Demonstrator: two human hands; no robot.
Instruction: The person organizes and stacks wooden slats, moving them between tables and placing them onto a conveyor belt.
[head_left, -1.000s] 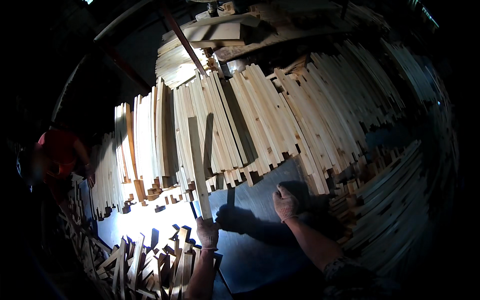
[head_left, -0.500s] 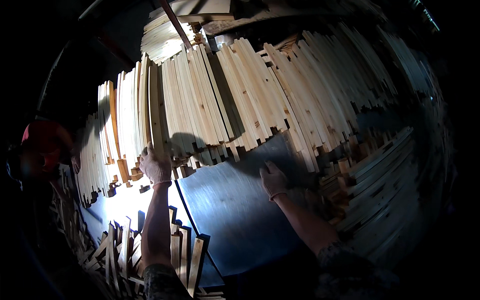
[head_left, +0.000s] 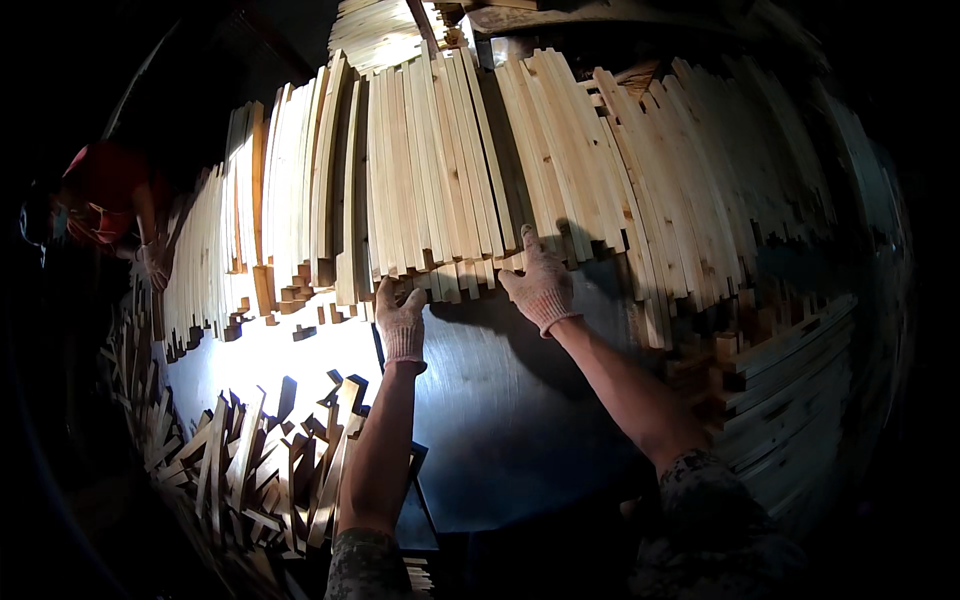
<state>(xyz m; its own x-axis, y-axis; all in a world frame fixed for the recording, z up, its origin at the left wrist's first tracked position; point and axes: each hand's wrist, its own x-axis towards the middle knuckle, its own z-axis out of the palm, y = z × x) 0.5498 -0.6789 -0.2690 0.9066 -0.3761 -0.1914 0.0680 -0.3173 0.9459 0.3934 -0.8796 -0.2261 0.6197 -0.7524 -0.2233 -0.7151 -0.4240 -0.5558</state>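
**A:** ok so where are the hands at?

**B:** both gloved, both up at the near ends of the middle wooden strips (head_left: 430, 170). left hand (head_left: 401, 322) has its thumb and fingers spread, not wrapped around anything. right hand (head_left: 543, 285) is loose too, index pointing up along the wood, thumb out toward the left. can't tell how hard either one presses tbh

**A:** and the strips?

**B:** side by side in a long row across the metal desk (head_left: 500, 430), near ends kinda uneven. messy heap of short offcuts (head_left: 240, 470) at lower left, more stacked lengths (head_left: 790, 390) at right, and a co-worker in red (head_left: 110, 195) at the far left.
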